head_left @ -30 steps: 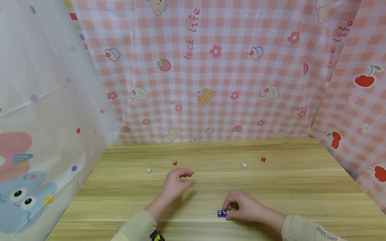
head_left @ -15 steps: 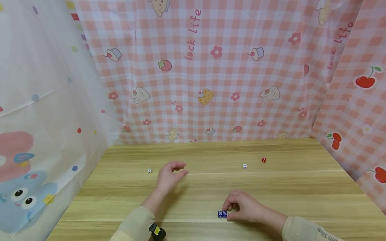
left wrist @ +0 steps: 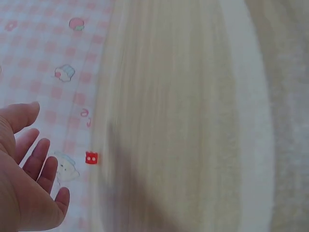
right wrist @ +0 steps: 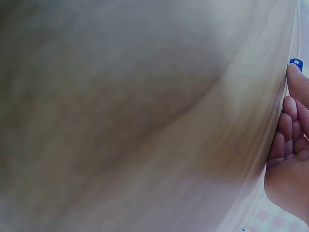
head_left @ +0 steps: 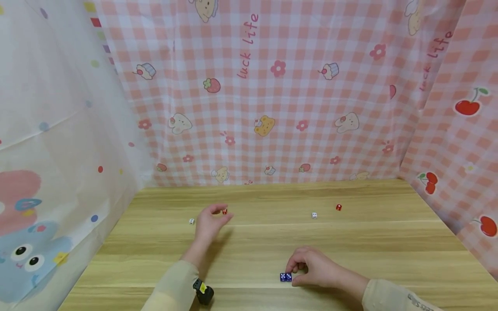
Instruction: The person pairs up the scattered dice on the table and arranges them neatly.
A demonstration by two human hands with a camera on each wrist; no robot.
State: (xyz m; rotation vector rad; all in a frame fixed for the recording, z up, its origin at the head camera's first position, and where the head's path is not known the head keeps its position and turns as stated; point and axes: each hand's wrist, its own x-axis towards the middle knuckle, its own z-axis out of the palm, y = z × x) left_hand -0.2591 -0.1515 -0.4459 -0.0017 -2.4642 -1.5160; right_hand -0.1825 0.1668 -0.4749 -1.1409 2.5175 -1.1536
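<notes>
My left hand [head_left: 209,222] reaches over the far left of the table, thumb and fingers spread apart. In the head view a small red die [head_left: 225,211] shows between its thumb and fingertips; in the left wrist view that red die [left wrist: 91,158] lies on the wood, apart from the fingers. At the near middle, two dark blue dice with white pips sit side by side. My right hand [head_left: 317,268] pinches the right blue die [head_left: 288,277] between thumb and index finger, its other fingers curled in. The left blue die [head_left: 282,277] stands against it.
A white die [head_left: 192,221] lies left of my left hand. Another white die [head_left: 314,215] and a second red die [head_left: 339,207] lie at the far right of the wooden table [head_left: 264,242]. Patterned cloths [head_left: 233,103] hang at the back and both sides.
My left hand has moved left and away from me, to the red die, which was hidden behind it half a second ago. My right hand and the blue dice have stayed in place.
</notes>
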